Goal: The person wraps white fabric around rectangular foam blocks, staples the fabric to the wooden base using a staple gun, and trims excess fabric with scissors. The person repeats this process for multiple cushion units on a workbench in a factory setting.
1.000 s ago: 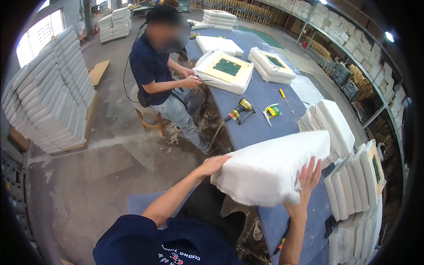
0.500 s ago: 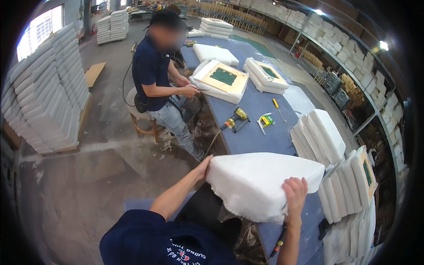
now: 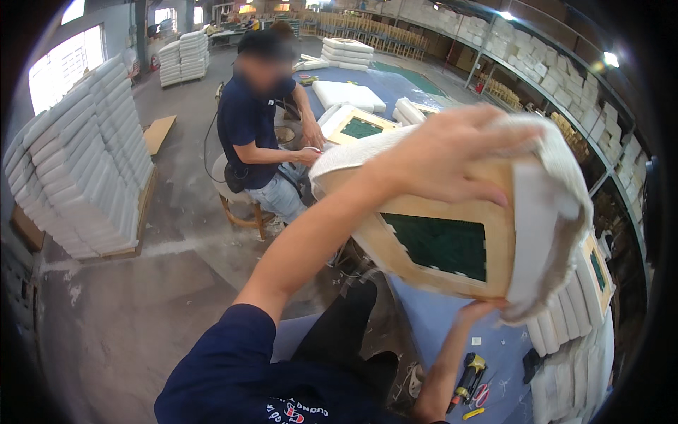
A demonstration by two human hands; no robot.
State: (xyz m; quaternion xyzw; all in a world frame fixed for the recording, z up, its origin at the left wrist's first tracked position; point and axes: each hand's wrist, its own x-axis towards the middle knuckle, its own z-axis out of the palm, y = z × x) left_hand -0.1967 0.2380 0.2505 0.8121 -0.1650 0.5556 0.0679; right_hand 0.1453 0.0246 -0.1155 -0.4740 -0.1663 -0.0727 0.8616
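A seat cushion (image 3: 431, 212) is lifted and tilted over the table, its wooden underside and dark green panel turned toward me. White fabric wraps its sides, with a loose edge hanging at the right. My left hand (image 3: 452, 159) reaches across its upper edge, thumb against the wood and fingers over the white cover, slightly blurred. At the lower edge, my right hand (image 3: 487, 309) supports the cushion from below, some of its fingers hidden. Beneath, on the blue table (image 3: 438, 318), lie a yellow-and-black staple gun (image 3: 470, 374), red-handled scissors (image 3: 482, 394) and a yellow cutter (image 3: 474, 413).
Across the table's left side a co-worker (image 3: 247, 127) handles another cushion (image 3: 360, 127), with a stool (image 3: 244, 208) close by. Stacked cushions (image 3: 565, 311) line the right edge. A tall white stack (image 3: 78, 162) stands on the floor at left.
The cushion has been raised and turned, so its wooden underside shows instead of its white cover. My left hand has swung up and right; my right hand has moved to the lower edge.
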